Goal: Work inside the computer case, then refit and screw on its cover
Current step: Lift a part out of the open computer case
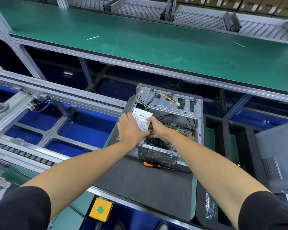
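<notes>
Both grips work inside the open case (169, 123), at its left wall. Left hand (131, 128) lies flat, fingers straight, against the white-labelled power unit (142, 117). Right hand (156, 127) has fingers curled down beside that unit, thumb on its label; what it pinches, if anything, is hidden under the hands. Case sits on a dark foam mat (145, 181) on the counter, open side up, yellow-black cables (163, 97) loose at the far end, board (178, 130) to the right.

Cover (279, 156), grey sheet with a vent grille, lies tilted well to the right, apart from the case. Screwdriver (154, 165) rests just near of the case.

Judgement: cover is likely thin, light, flexible, with sharp edges; take it by both long edges. Case is stiff and heavy; board and connectors are fragile, so handle plugs by their bodies.
</notes>
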Available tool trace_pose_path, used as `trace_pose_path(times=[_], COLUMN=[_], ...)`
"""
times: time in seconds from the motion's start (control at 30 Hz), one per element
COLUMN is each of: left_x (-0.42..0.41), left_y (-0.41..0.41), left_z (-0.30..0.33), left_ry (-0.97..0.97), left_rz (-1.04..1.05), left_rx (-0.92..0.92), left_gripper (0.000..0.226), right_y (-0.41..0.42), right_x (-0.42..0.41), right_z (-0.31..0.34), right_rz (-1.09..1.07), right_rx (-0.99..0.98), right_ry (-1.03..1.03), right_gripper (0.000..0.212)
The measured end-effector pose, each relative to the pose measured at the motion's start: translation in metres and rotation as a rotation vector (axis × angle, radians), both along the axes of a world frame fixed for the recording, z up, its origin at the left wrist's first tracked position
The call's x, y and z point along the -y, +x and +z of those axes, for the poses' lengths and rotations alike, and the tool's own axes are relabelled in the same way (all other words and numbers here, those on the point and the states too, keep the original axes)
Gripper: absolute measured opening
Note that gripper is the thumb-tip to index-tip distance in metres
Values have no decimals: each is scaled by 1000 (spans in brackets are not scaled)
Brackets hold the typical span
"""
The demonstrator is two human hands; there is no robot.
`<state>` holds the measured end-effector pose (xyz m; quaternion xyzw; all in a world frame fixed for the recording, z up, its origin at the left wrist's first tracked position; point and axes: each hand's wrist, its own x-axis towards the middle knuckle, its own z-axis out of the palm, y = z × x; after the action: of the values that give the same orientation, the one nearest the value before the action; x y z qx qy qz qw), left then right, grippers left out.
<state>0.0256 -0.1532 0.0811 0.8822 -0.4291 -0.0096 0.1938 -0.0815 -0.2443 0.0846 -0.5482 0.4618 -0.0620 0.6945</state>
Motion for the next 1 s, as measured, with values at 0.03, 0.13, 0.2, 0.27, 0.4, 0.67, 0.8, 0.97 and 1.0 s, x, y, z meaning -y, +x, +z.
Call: trace_pose_path(times=[0.03, 0.13, 0.2, 0.27, 0.4, 0.67, 0.8, 0.97, 1.0], left_x=[-1, -5, -6, -5, 0, 1, 6, 13, 13], left_y=[0, 2, 1, 1, 8, 31, 54, 77, 76], left_z=[-2, -8, -11, -12, -14, -29, -26, -17, -16], left_ry=[10, 25, 18, 18, 89, 112, 113, 240, 243], left_rz=[-5, -33, -53, -57, -103, -290, -376, -468, -464], left_rx=[15, 86, 117, 131, 179, 90, -299, -577, -586], left_gripper=[91, 90, 92, 91, 90, 97, 67, 46, 47], right_y=[1, 3, 4, 6, 13, 12, 14, 18, 20], right_x=[0, 0, -1, -2, 1, 0, 1, 4, 3], right_z=[1, -1, -5, -11, -18, -24, -25, -31, -34], right_rz=[15, 7, 5, -6, -49, 74, 41, -49, -72], right_rx=[-26, -93, -146, -177, -184, -251, -193, -106, -98], right_ry=[-13, -45, -101, -177, -230, -244, -178, -174, -154], right_gripper=[29, 35, 35, 30, 31, 43, 62, 70, 69])
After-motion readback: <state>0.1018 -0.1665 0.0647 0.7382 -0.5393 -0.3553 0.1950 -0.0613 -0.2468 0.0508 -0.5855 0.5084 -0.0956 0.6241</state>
